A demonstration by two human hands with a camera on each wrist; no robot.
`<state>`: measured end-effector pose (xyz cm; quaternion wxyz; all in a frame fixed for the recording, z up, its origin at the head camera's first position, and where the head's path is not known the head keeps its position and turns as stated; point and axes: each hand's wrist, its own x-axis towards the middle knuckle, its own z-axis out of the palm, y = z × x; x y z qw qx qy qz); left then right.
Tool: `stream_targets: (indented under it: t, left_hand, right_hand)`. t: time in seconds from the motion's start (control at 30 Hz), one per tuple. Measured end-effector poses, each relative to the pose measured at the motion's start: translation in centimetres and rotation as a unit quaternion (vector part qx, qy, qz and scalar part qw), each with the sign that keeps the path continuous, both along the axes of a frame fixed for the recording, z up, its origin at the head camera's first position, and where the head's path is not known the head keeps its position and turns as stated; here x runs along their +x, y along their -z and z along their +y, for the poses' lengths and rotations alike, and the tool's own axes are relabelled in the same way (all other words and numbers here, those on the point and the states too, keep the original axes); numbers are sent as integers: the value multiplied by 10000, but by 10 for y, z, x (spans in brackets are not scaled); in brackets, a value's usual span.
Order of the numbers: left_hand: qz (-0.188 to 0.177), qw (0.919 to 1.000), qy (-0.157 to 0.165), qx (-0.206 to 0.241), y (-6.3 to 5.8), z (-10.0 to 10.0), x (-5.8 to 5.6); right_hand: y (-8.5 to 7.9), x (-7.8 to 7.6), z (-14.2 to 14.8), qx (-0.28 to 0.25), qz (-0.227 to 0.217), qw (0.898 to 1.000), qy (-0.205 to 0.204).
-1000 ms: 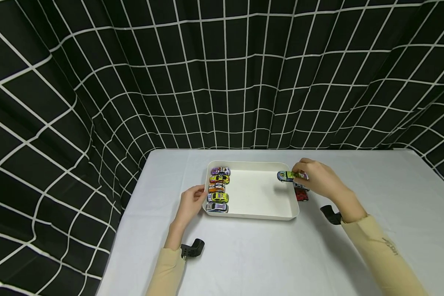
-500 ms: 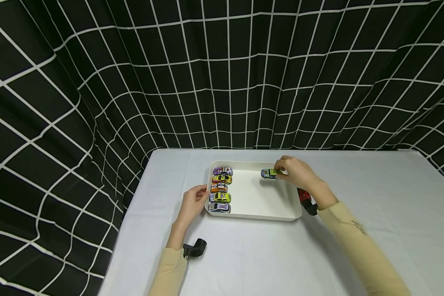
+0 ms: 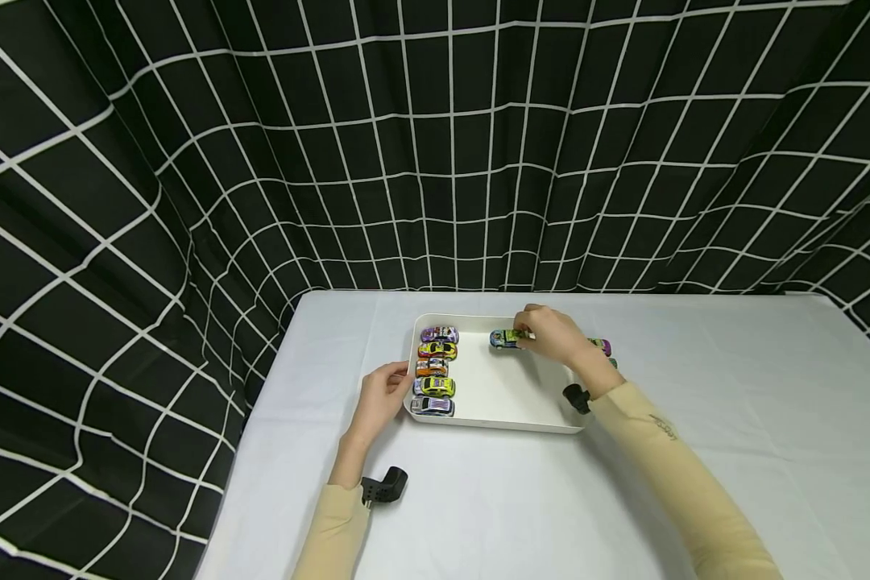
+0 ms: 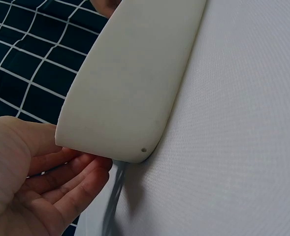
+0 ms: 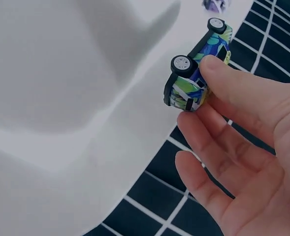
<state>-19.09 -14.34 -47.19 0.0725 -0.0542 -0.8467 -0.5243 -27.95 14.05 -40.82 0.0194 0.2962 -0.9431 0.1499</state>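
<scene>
My right hand (image 3: 551, 332) pinches a blue-and-green toy car (image 3: 504, 339) between thumb and fingers, over the far part of a white tray (image 3: 507, 425). In the right wrist view the toy car (image 5: 196, 69) shows its black wheels, held above the tray floor. My left hand (image 3: 383, 395) holds the tray's left end. In the left wrist view the thumb of that hand (image 4: 31, 172) is at the rim and its fingers touch the outer wall. Along the tray's left side several toy cars (image 3: 434, 387) lie in a column, side by side.
More toy cars (image 3: 600, 346) lie on the white-covered table (image 3: 478, 499) just right of the tray, partly hidden by the right forearm. A black curtain with white grid lines (image 3: 435, 161) hangs behind the table.
My right hand has carried the blue-and-green toy car leftward from the tray's right edge, over the tray. My left hand stays at the tray's left end.
</scene>
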Motion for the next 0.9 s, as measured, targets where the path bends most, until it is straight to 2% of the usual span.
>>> stream_targets:
  t: [0.27,0.47,0.9]
  left_hand:
    - [-44,10000,-20,32,-2,1,1]
    - [-66,10000,-8,34,-2,1,1]
    - [37,10000,49,42,-3,-1,1]
  right_hand:
    - [5,-7,-14,167,53,9998,-10]
    - [11,-11,-23,223,119,9996,143]
    - [20,-15,-35,368,244,9987,263]
